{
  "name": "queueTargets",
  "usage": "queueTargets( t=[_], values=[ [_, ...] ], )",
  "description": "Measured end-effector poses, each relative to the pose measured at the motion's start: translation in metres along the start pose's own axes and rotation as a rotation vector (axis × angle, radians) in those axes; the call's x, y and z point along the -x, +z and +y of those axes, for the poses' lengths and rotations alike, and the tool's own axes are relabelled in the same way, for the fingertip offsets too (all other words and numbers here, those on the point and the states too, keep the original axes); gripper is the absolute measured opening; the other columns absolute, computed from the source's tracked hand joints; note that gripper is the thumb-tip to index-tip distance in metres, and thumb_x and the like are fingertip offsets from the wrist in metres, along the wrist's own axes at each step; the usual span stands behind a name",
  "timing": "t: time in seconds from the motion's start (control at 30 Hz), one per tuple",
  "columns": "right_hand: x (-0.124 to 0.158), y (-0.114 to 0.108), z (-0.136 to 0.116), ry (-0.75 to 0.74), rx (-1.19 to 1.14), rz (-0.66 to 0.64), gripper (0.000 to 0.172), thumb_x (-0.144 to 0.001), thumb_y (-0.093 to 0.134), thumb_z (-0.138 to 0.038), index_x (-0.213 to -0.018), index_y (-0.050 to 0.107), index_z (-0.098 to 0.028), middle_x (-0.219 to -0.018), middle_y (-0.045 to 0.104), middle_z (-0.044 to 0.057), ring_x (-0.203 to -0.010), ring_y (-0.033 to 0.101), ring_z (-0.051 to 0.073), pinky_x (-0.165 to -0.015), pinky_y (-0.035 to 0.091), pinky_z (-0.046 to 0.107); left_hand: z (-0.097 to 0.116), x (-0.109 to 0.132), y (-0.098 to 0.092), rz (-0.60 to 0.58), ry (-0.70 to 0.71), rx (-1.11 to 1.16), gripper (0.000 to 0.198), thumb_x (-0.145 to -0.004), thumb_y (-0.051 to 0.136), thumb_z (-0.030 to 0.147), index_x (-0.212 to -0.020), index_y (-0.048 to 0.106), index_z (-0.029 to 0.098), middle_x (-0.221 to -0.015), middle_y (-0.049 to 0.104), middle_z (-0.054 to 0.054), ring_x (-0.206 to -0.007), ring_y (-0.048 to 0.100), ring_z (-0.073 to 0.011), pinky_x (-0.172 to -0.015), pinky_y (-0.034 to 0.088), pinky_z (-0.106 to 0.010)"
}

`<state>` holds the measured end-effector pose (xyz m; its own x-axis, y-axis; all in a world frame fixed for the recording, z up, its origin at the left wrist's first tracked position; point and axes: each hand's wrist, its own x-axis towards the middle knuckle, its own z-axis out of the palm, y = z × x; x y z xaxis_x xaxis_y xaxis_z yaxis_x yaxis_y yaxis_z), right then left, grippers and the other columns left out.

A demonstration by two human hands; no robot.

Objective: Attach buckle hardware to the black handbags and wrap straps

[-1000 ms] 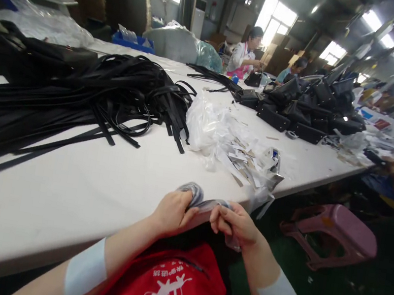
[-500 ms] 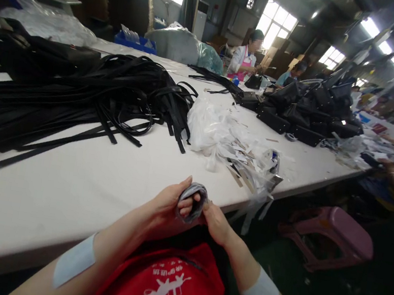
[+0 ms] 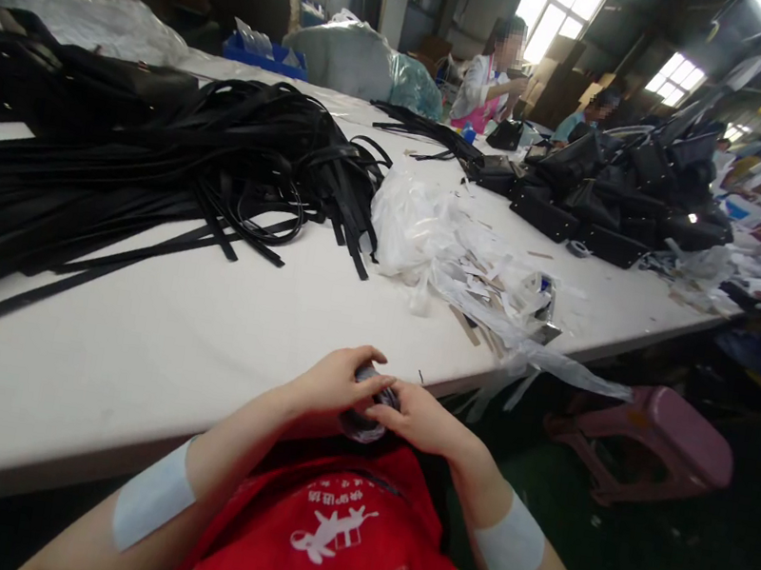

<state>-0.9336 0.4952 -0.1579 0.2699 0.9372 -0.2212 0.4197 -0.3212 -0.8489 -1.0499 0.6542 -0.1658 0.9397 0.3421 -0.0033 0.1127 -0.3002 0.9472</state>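
Observation:
A greyish roll of tape (image 3: 361, 430) is held between my two hands at the table's front edge, just above the red apron (image 3: 349, 482). My left hand (image 3: 340, 380) curls over its left and upper side, the thumb and fingers closed around it. From the right, my right hand (image 3: 423, 417) grips the same roll, fingertips pressed on its top and side. The fingers cover much of the roll. Beyond my hands, a crumpled clear plastic bag (image 3: 409, 222) lies on the white table (image 3: 199, 333) beside scattered paper and plastic strips (image 3: 488, 288).
Long black straps (image 3: 248, 158) are heaped on the left of the table. A pile of black bags (image 3: 604, 195) stands at the far right, with a small tape ring (image 3: 578, 249) before it. A pink stool (image 3: 681, 439) stands at right. Co-workers (image 3: 491, 86) work across the table.
The roll has turned in my hands, so its open centre faces me less. My left fingers, inside the ring before, now lie over it. My right hand has moved up onto it.

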Motion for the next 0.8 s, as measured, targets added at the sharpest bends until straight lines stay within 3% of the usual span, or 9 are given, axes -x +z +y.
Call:
queueTargets(
  t=[0.03,0.1,0.3,0.4,0.5,0.57,0.63,0.7,0.8],
  values=[
    [0.0,0.002,0.002,0.015,-0.032,-0.009,0.034,-0.083,0.065,-0.044,-0.102,0.063,-0.017,-0.071,0.062,-0.001,-0.065,0.056,0.015,-0.062,0.044,0.026,0.0,0.0,-0.001,-0.047,0.004,-0.058,0.035,-0.079,0.062,0.05,-0.09,0.07,0.018,-0.079,0.071,-0.004,-0.071,0.063,-0.0206,-0.066,0.047,-0.029],
    [-0.003,0.011,0.007,0.02,-0.153,0.03,0.037,-0.083,0.065,-0.047,-0.102,0.061,-0.016,-0.07,0.06,-0.002,-0.059,0.053,0.012,-0.057,0.043,0.024,0.001,-0.002,0.0,0.0,-0.002,-0.064,0.034,-0.081,0.059,0.051,-0.08,0.07,0.018,-0.076,0.071,-0.004,-0.069,0.062,-0.0196,-0.063,0.046,-0.028],
    [-0.013,0.035,0.019,0.045,-0.44,0.072,0.048,-0.083,0.057,-0.06,-0.105,0.05,-0.018,-0.054,0.052,-0.008,-0.039,0.041,0.007,-0.037,0.03,0.018,-0.002,-0.004,0.019,0.445,-0.114,0.29,0.043,-0.081,0.056,0.059,-0.081,0.064,0.017,-0.054,0.053,0.004,-0.047,0.047,-0.0127,-0.048,0.039,-0.024],
    [-0.011,0.023,0.018,0.103,-0.414,0.058,0.05,-0.085,0.054,-0.062,-0.109,0.05,-0.018,-0.053,0.05,-0.009,-0.038,0.04,0.007,-0.035,0.029,0.016,-0.011,0.001,0.031,0.535,-0.147,0.383,0.044,-0.085,0.047,0.062,-0.082,0.058,0.019,-0.058,0.053,0.004,-0.051,0.05,-0.0135,-0.051,0.042,-0.024],
    [-0.006,-0.004,0.019,0.169,-0.283,-0.252,0.048,-0.086,0.055,-0.06,-0.108,0.055,-0.017,-0.054,0.049,-0.009,-0.041,0.039,0.006,-0.036,0.029,0.016,-0.019,0.011,0.037,0.374,-0.13,0.31,0.035,-0.084,0.051,0.054,-0.076,0.056,0.019,-0.066,0.059,0.001,-0.064,0.057,-0.0164,-0.063,0.046,-0.027],
    [-0.003,-0.017,0.023,0.182,-0.163,-0.547,0.045,-0.084,0.06,-0.057,-0.102,0.06,-0.015,-0.054,0.048,-0.008,-0.042,0.039,0.005,-0.038,0.029,0.017,-0.019,0.021,0.042,0.139,-0.109,0.202,0.029,-0.084,0.053,0.048,-0.082,0.058,0.019,-0.073,0.064,-0.002,-0.07,0.06,-0.0187,-0.068,0.047,-0.029],
    [-0.003,-0.019,0.027,0.152,-0.063,-0.751,0.042,-0.082,0.064,-0.054,-0.097,0.064,-0.014,-0.057,0.052,-0.007,-0.046,0.042,0.006,-0.042,0.032,0.017,-0.017,0.033,0.049,-0.071,-0.088,0.038,0.029,-0.088,0.049,0.044,-0.097,0.058,0.018,-0.083,0.069,-0.006,-0.077,0.064,-0.0217,-0.072,0.048,-0.032],
    [-0.003,-0.012,0.032,0.096,-0.001,-0.805,0.038,-0.082,0.066,-0.05,-0.091,0.067,-0.013,-0.062,0.056,-0.005,-0.051,0.045,0.006,-0.047,0.036,0.017,-0.014,0.044,0.057,-0.151,-0.104,-0.154,0.032,-0.092,0.044,0.041,-0.108,0.054,0.017,-0.092,0.07,-0.011,-0.083,0.066,-0.0253,-0.076,0.048,-0.035],
    [-0.002,-0.005,0.037,0.062,0.022,-0.747,0.034,-0.082,0.067,-0.046,-0.087,0.068,-0.012,-0.062,0.057,-0.005,-0.053,0.048,0.006,-0.05,0.038,0.016,-0.015,0.056,0.064,-0.129,-0.134,-0.264,0.032,-0.094,0.041,0.037,-0.116,0.052,0.017,-0.098,0.07,-0.012,-0.089,0.067,-0.0266,-0.08,0.048,-0.036]
  ],
)
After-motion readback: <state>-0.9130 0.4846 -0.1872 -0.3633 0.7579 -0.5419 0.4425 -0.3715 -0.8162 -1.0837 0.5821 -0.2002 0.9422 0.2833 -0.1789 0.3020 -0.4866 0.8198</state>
